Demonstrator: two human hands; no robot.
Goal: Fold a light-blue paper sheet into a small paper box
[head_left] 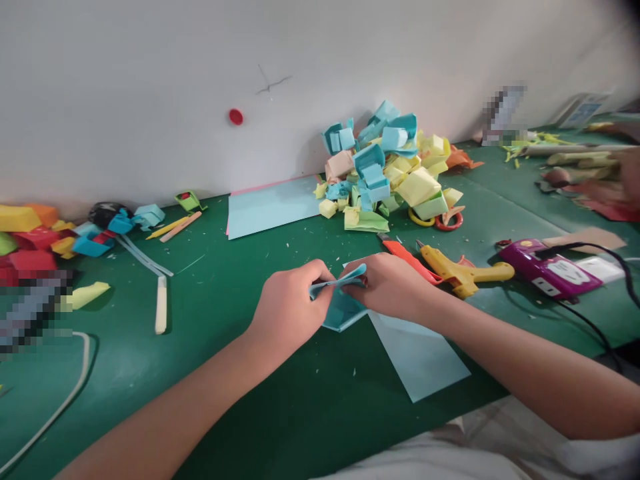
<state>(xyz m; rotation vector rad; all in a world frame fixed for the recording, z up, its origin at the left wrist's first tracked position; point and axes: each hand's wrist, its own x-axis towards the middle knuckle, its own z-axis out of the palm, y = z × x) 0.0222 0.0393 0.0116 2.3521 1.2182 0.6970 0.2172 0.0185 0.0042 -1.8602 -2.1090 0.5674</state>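
Note:
Between my two hands is a piece of folded blue paper (345,311), its upper edges bent together and its lower part hanging toward the table. My left hand (295,293) pinches it from the left, thumb and forefinger closed on the edge. From the right, my right hand (387,283) grips the same paper, its fingertips partly hidden behind the fold. Under my right wrist lies a flat light-blue sheet (420,357) on the green table (260,413). Just beyond my right hand are a red-orange cutter (407,260) and a yellow glue gun (463,270).
A heap of folded paper pieces (373,173) rests against the wall beside a stack of blue sheets (275,207). At right sits a purple power strip (547,270) with black cords. Coloured paper boxes (33,250), a small stick (161,307) and a white cable (83,373) occupy the left.

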